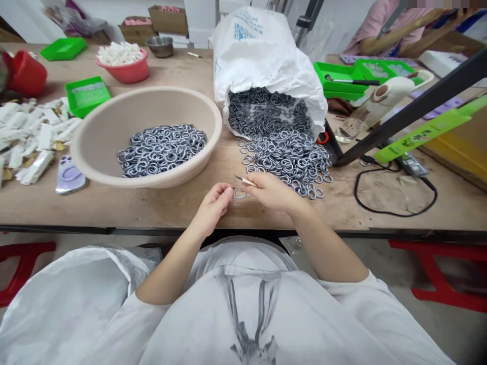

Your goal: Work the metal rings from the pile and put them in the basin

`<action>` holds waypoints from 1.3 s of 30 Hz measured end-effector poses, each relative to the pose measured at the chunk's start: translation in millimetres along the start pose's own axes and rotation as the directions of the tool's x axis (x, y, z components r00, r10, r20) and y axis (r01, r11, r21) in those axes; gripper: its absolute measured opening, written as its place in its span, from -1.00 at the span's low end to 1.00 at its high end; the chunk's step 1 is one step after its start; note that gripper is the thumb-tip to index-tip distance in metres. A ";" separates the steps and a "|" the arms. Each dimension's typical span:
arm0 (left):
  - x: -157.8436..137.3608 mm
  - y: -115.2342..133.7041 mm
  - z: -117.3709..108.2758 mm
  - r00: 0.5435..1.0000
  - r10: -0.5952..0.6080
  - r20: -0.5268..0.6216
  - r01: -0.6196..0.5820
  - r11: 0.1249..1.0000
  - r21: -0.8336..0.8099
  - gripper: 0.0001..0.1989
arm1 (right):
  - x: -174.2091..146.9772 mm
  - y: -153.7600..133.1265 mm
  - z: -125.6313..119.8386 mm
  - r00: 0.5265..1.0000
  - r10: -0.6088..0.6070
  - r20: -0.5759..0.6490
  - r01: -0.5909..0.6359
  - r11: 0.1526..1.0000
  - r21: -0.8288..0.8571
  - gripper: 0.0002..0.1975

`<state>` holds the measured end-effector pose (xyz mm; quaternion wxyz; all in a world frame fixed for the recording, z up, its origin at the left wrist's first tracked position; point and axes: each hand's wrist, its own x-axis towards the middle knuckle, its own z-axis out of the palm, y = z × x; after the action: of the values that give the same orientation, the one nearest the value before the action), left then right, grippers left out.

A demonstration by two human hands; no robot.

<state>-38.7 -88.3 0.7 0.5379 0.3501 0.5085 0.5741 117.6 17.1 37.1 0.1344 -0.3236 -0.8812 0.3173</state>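
Just over the table's front edge, my left hand (217,204) is closed in a pinch, with a single grey ring (240,193) at its fingertips. My right hand (272,189) is wrapped round a slim, pale-handled pointed tool (249,182), whose dark tip points left, above the ring. Behind the right hand spreads a heap of loose grey rings (291,154), spilling from the mouth of a white sack (266,61) lying on its side. A wide beige basin (146,96) to the left holds many more such rings.
White pieces (41,132) are piled at the far left beside a phone (70,175). Behind stand green trays (87,96) and a pink bowl (127,73). A black slanted bar (411,106) and a cable (395,214) are on the right. Another person's arm (403,30) shows at the back right.
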 end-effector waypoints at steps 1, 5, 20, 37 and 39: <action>0.8 -1.6 4.4 0.998 0.034 0.050 -0.037 0.996 0.076 -0.65 | -8.7 -3.6 0.0 1.000 -0.017 0.015 0.016 0.996 0.092 -0.69; -0.6 -5.5 22.8 0.992 0.059 0.112 -0.069 0.993 0.094 -0.56 | -31.9 -13.0 9.7 0.990 0.047 -0.131 0.002 0.937 0.349 -0.65; -17.0 3.5 43.2 0.984 -0.156 0.085 0.172 0.958 -0.231 -0.50 | -48.9 -9.9 33.7 0.916 0.058 -0.396 0.114 0.910 0.398 -0.50; -31.0 5.4 42.2 0.938 -0.162 0.308 0.239 0.943 -0.233 -0.50 | -32.7 15.1 16.2 0.874 0.220 -0.433 -0.217 0.974 0.058 -0.42; -29.1 3.3 37.4 0.956 -0.170 0.239 0.227 0.945 -0.237 -0.52 | -17.0 23.5 6.2 0.873 0.255 -0.415 -0.323 0.941 -0.100 -0.47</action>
<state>1.1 -108.5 17.0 0.6866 0.2829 0.3998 0.5374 139.1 16.9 16.7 0.2331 -0.5194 -0.8006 0.1871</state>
